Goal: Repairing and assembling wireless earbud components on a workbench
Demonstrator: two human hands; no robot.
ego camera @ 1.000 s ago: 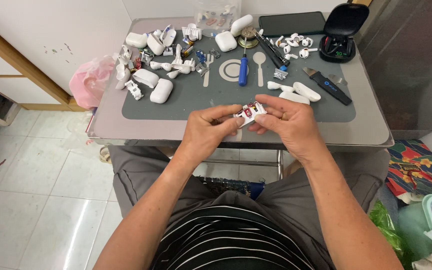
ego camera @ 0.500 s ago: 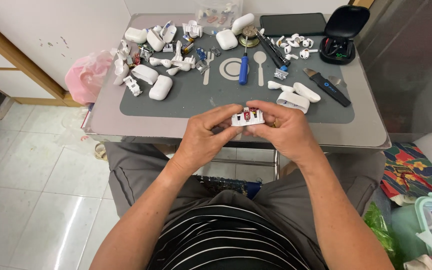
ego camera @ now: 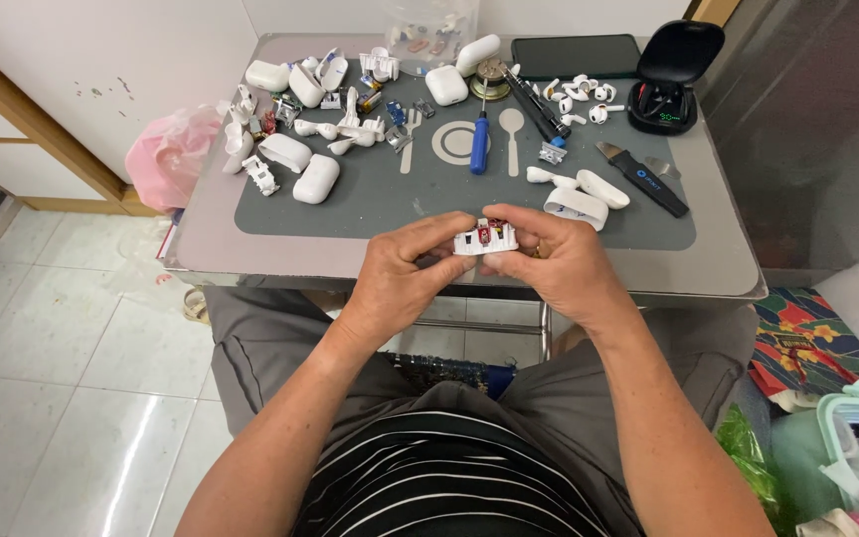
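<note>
- A small white plastic earbud-case insert (ego camera: 485, 238), blocky with red and dark parts showing on top, sits above the near edge of the grey bench (ego camera: 728, 268).
- Left hand (ego camera: 402, 273) and right hand (ego camera: 557, 261): fingers closed on its ends.
- Since a second ago, it has turned level, held squarer.

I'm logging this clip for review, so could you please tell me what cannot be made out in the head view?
- Small white part: its underside and ends are covered by the fingertips of the left hand and right hand; its inner pieces are too small to identify.
- Clear container: cut off by the top edge.
- Loose parts on the grey mat: too small to tell apart.
</note>
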